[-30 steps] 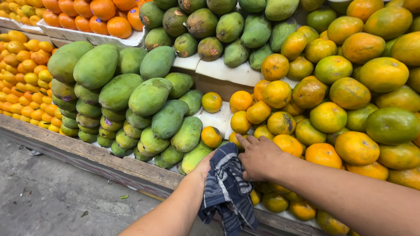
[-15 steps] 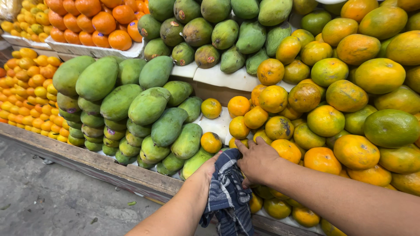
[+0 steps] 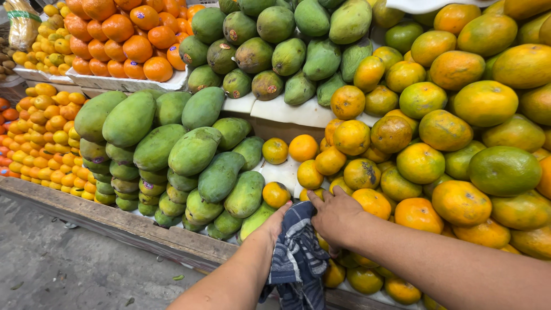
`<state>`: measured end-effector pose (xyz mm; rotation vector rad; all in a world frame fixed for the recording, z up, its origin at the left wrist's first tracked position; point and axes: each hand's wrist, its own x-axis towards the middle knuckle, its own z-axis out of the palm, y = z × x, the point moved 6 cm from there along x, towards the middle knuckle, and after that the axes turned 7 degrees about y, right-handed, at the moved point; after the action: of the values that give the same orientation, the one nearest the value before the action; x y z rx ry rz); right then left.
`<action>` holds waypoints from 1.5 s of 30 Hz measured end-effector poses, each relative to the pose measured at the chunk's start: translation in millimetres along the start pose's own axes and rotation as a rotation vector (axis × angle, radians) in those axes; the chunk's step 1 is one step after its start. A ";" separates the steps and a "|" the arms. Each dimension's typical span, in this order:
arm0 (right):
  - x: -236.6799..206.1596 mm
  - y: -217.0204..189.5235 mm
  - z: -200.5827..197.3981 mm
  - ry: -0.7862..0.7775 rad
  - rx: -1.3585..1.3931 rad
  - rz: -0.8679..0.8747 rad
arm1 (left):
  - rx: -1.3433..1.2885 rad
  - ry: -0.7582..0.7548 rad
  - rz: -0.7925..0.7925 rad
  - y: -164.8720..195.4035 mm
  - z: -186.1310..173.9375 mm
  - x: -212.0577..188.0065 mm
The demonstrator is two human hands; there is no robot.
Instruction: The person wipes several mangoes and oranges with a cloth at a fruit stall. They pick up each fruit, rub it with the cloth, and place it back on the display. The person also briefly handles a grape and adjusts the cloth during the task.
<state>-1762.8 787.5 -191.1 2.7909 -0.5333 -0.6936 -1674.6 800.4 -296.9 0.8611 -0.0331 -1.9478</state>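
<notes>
Blue-and-white checked cloth [image 3: 298, 258] sits at the near edge of the fruit display, bunched up, long axis running roughly vertical in view: top end up by the hands, loose tail hanging down toward the wooden front edge [image 3: 143, 229]. Left hand [image 3: 274, 221] has its grip on the cloth's upper left, fingers mostly hidden under the fabric, so can't tell how tight. Right hand [image 3: 336, 215] lies palm-down on the cloth's upper right, fingers spread flat, pressing more than clasping, tips near a small orange citrus [image 3: 276, 194].

Vs. a sec ago: hands and cloth sit in much the same spot; view has come in closer and shifted a bit left. Cloth hasn't travelled, so the wipe looks paused or barely moving on that patch.

Around: big green mangoes [image 3: 195, 152] stacked to the left, yellow-green oranges [image 3: 459, 201] piled right, white liner [image 3: 284, 172] showing between, and grey pavement [image 3: 57, 270] below.
</notes>
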 end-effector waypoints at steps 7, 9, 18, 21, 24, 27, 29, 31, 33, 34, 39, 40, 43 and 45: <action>0.9 2.9 0.7 0.007 -0.008 0.030 | -0.018 0.034 0.008 1.3 1.9 -15.8; 1.2 3.6 -0.2 0.010 -0.014 0.034 | 0.031 0.037 0.021 6.9 -5.8 -26.0; -2.2 3.3 0.1 0.027 -0.016 0.006 | 0.315 0.213 0.002 -1.7 -84.0 -90.1; -5.3 2.5 -2.2 0.042 -0.027 -0.022 | 0.294 0.283 0.086 -22.7 -102.0 -98.8; -7.9 0.6 -6.5 0.059 -0.042 -0.051 | 0.183 0.300 0.150 -44.6 -104.2 -101.9; -8.8 0.4 -8.5 0.046 -0.037 -0.037 | 0.110 0.302 0.134 -54.9 -98.1 -106.0; -8.6 -0.2 -7.8 0.032 -0.026 -0.040 | 0.277 0.401 0.158 -47.0 -98.7 -113.4; -8.1 -0.7 -6.5 0.027 -0.006 -0.050 | 0.350 0.438 0.079 -37.3 -99.2 -122.2; -8.0 -5.1 -8.6 0.092 -0.029 -0.132 | 0.407 0.449 0.026 -25.3 -100.4 -131.6; -8.3 -7.6 -9.9 0.128 -0.040 -0.172 | 0.427 0.444 0.018 -19.0 -100.9 -136.0; -9.0 -5.1 -8.8 0.100 -0.043 -0.113 | 0.734 0.521 -0.019 -5.3 -108.8 -147.5; -9.2 -4.0 -8.2 0.077 -0.044 -0.092 | 0.777 0.555 -0.022 -5.3 -110.7 -147.1; -10.4 -2.8 -10.7 0.079 -0.034 -0.066 | 0.917 0.624 0.051 -3.2 -109.3 -140.0; -11.1 -2.5 -12.4 0.093 -0.042 -0.066 | 0.962 0.641 0.093 -1.6 -104.9 -132.6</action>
<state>-1765.2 795.7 -176.6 2.7958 -0.4060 -0.5777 -1577.9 939.0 -302.8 2.0275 -0.6531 -1.4309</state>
